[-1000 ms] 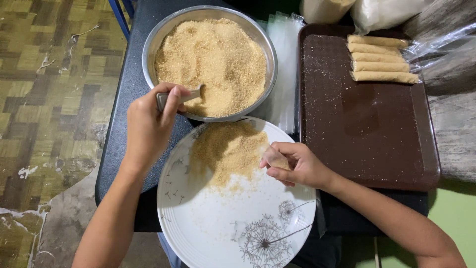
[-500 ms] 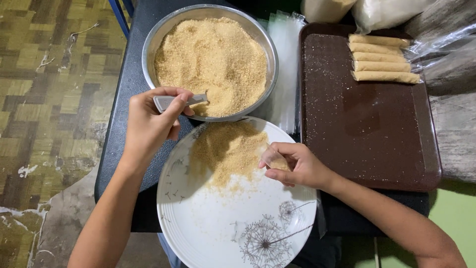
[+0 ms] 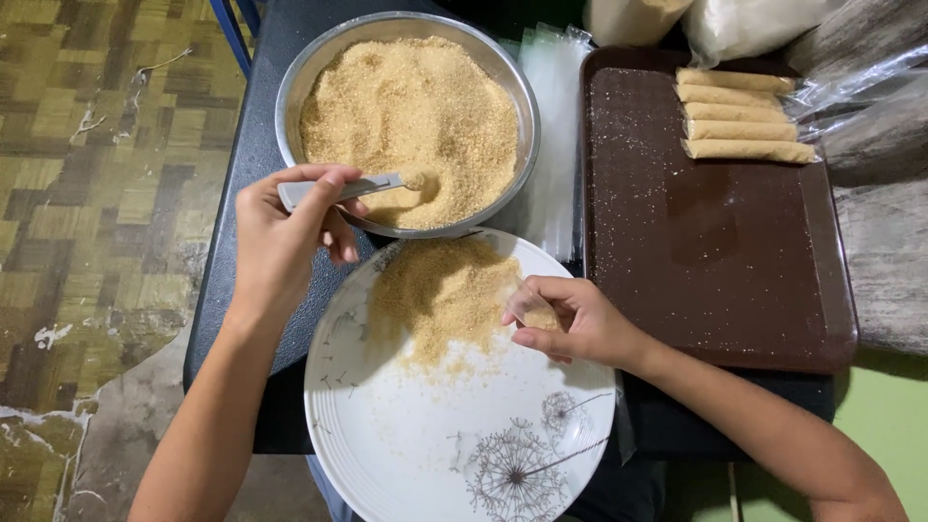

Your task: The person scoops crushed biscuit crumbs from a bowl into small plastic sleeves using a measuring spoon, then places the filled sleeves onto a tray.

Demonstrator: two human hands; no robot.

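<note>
Grip: left hand (image 3: 280,242) is pinched round the handle of a metal spoon (image 3: 340,189), bowl end dipped into the crumbs; right hand (image 3: 570,322) has its fingertips closed on a small pale roll (image 3: 537,314), mostly hidden by the fingers, so can't say much about it.
Table: dark tabletop (image 3: 237,193), everything is crowded onto it, patterned floor off to the side.
Tray: big brown tray (image 3: 715,242) over by the right hand, mostly bare, speckled with crumbs.
Plate: white plate (image 3: 425,454) with dandelion print, nearest the person, its top edge tucked just under the bowl's rim.
Bowl: metal bowl (image 3: 522,116) filled with golden breadcrumb-looking stuff (image 3: 406,106), heaped pretty level.
Crumb pile: loose heap (image 3: 435,290) on the upper half of the plate, touching the roll.
Finished rolls: four coated rolls (image 3: 739,114) lined up at the tray's far corner, touching each other.
Plastic: stack of clear sheets (image 3: 556,116) between bowl and tray.
Risk, imo: spoon handle is held quite far back, so a loaded scoop could tip and dump crumbs on the table in the gap between bowl and plate.
Risk 2: that roll is only held by fingertips; squeeze too hard and I'd guess it cracks or the coating rubs off.
</note>
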